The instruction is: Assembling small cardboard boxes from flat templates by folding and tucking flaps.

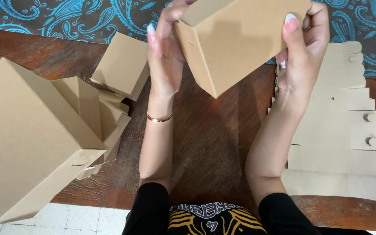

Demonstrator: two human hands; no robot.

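I grip the plain brown folded cardboard box [236,39] between my left hand [164,52] and right hand [303,48], lifted above the dark wooden table [209,139]; squeezing unevenly could buckle its thin walls, I think.

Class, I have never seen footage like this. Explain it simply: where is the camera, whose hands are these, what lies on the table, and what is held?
There is one picture, from a camera worn on a person's head, looking down. The left hand and right hand are that person's own; together they hold a folded brown cardboard box above a dark wooden table. Finished boxes are piled on the left. Flat unfolded box blanks are stacked on the right. A blue patterned cloth lies beyond.
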